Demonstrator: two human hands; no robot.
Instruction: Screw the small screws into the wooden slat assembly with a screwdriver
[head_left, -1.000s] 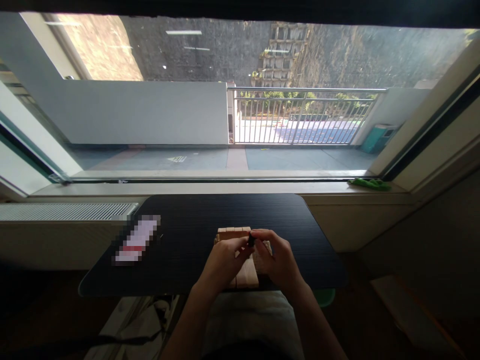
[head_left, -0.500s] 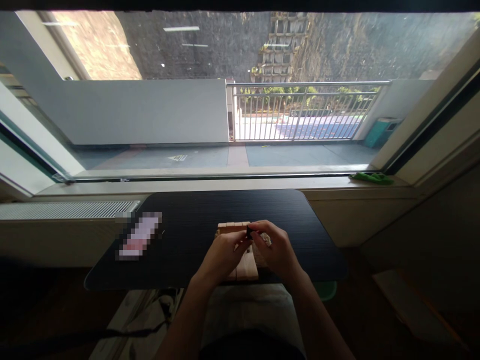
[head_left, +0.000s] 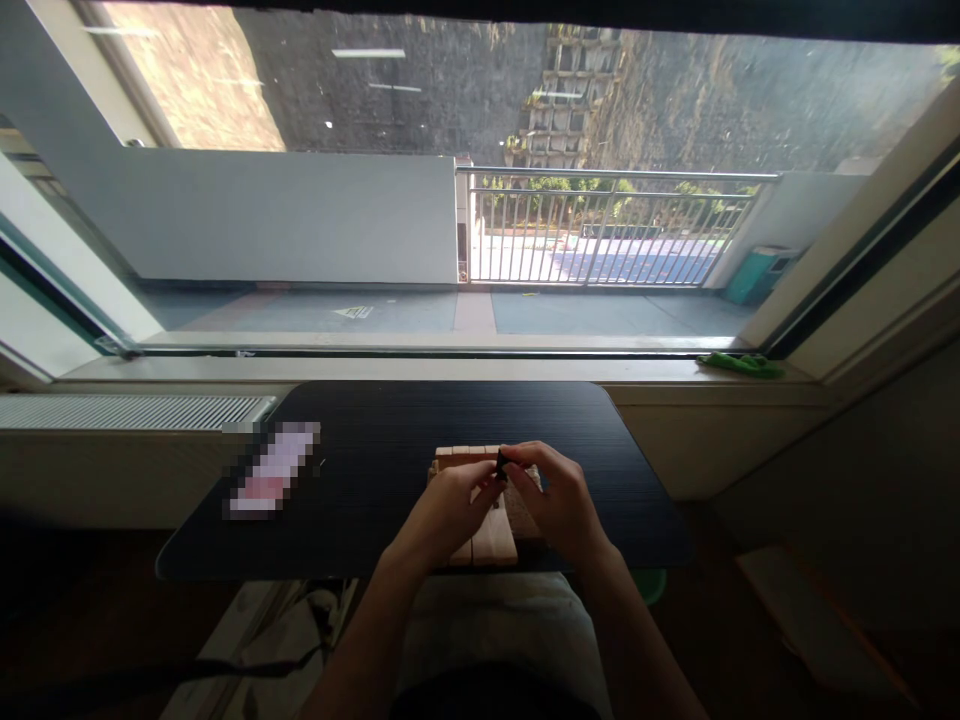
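Observation:
Fingertips of my left hand (head_left: 454, 500) and my right hand (head_left: 555, 490) meet around a small dark piece (head_left: 502, 464), too small to name. Both hands are closed in a pinch, one from each side. Under them lies a light wooden object (head_left: 491, 540) made of flat blocks or slats, near the front edge of the black table (head_left: 367, 420). Its far edge (head_left: 465, 452) shows beyond my fingers; my hands cover its middle. Beside it, partly under my right hand, is a brownish, rough-textured patch (head_left: 529, 515) that I cannot make out.
A blurred-out pinkish flat item (head_left: 274, 470) lies at the table's left. Behind the table runs a windowsill (head_left: 450, 370) with a green cloth (head_left: 741, 364) on its right. A radiator (head_left: 135, 412) stands at the left, and something green (head_left: 649, 585) shows below the table's right front.
The view has tilted slightly. Both hands stay at the wooden object, with the dark piece turned a little between my fingertips.

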